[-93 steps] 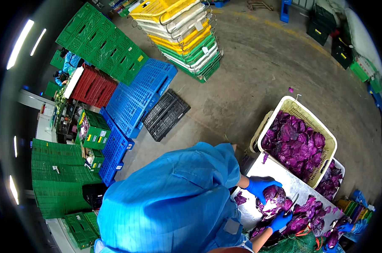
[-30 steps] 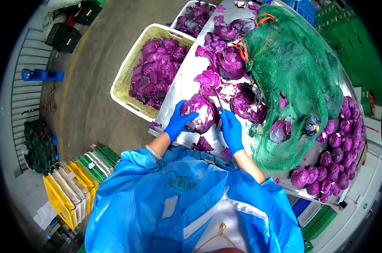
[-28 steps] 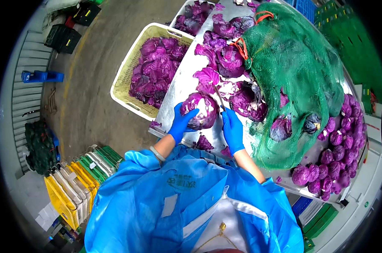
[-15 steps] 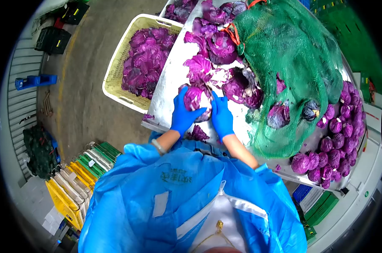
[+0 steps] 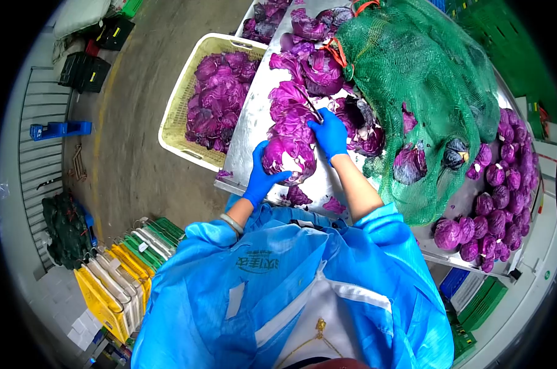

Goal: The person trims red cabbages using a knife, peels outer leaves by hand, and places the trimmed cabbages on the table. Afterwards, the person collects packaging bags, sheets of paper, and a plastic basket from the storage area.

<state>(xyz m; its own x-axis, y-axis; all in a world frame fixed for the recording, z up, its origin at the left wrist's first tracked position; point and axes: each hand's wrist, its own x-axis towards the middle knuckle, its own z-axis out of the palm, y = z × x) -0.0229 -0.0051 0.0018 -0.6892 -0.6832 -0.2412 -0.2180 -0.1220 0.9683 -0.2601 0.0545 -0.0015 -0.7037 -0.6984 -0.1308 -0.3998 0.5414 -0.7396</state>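
My left hand [image 5: 262, 174], in a blue glove, grips the left side of a red cabbage [image 5: 289, 161] on the metal table [image 5: 244, 144]. A pale patch shows on the cabbage's near face. My right hand [image 5: 330, 134], gloved too, is closed around a knife [image 5: 310, 103] whose thin dark blade points up and left, just beyond the cabbage. Loose purple leaves [image 5: 289, 101] lie under and past the blade. Right of my right hand are more dark outer leaves [image 5: 367, 140].
A cream crate [image 5: 174, 126] full of purple leaves stands left of the table. Green netting [image 5: 420, 80] covers much of the right side, with trimmed cabbages [image 5: 497, 200] piled beyond it. Stacked yellow and green crates [image 5: 115, 280] stand on the floor at lower left.
My right hand has left the cabbage's side and moved up, now with a knife in it. The left hand stays on the cabbage, which has turned. A leaf piece now lies near the table's front edge.
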